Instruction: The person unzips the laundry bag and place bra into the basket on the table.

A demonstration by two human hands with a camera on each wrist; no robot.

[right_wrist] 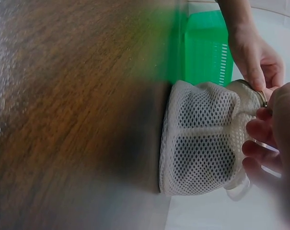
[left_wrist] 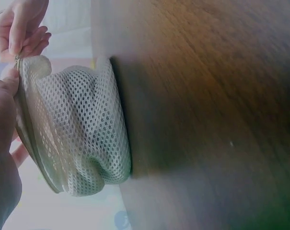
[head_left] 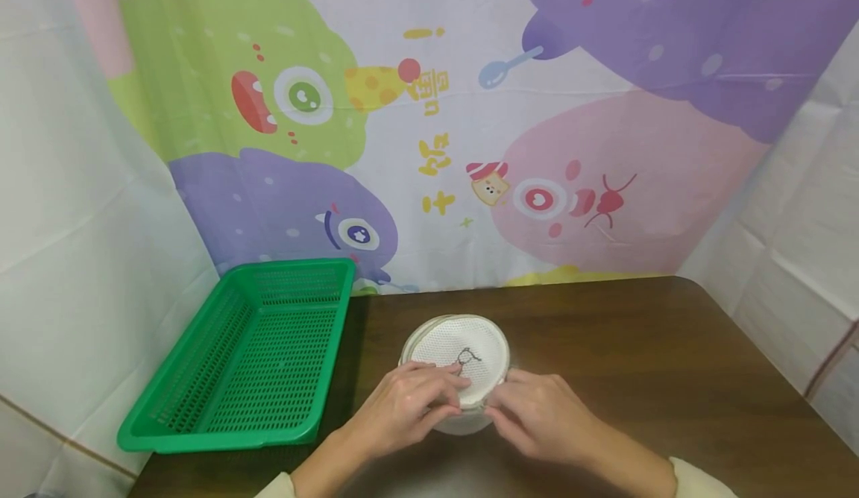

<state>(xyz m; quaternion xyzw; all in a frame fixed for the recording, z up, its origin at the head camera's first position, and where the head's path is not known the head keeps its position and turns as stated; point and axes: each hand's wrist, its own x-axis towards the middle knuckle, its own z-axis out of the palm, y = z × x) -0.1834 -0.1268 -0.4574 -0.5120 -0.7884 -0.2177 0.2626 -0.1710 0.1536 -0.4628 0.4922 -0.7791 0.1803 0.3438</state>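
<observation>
A round white mesh bag with a small dark drawing on its flat top stands on the table; its netted side is creased and sagging. My left hand lies over the near left of the top and pinches the zipped rim between thumb and fingers. Close beside it, my right hand pinches the zipper pull at the near right edge. In the right wrist view the other fingers of my right hand are curled beside the bag. What is inside the bag cannot be made out.
A green perforated basket stands on the left of the brown wooden table, with no contents visible. Behind the table hangs a cloth printed with cartoon figures, and pale sheets hang on both sides.
</observation>
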